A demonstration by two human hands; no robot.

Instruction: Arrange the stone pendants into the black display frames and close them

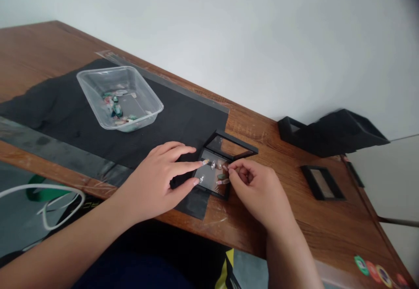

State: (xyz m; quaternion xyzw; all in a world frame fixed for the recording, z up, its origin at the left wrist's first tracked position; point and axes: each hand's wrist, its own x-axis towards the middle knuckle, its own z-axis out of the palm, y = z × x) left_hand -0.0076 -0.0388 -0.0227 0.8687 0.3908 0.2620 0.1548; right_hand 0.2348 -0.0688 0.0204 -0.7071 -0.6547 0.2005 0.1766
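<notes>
A small black-framed case (212, 192) lies with its windowed lid (234, 146) raised at the back. Several decorated false nails sit inside, among them a silvery one (213, 164) and a green one (221, 177). My left hand (157, 180) reaches over the case from the left, fingers spread. Its index fingertip is at a gold-patterned false nail (205, 161), and its thumb tip is beside a silvery piece (200, 179). At the case's right edge my right hand (257, 184) is closed in a pinch on a small pinkish false nail (225, 167).
A clear plastic tub (152, 108) with several loose false nails stands on a black sheet (183, 118) taped to the wooden table (248, 223). At right are a black box (340, 132), a small black frame (322, 183) and round coloured stickers (362, 265). A white cable (46, 186) hangs lower left.
</notes>
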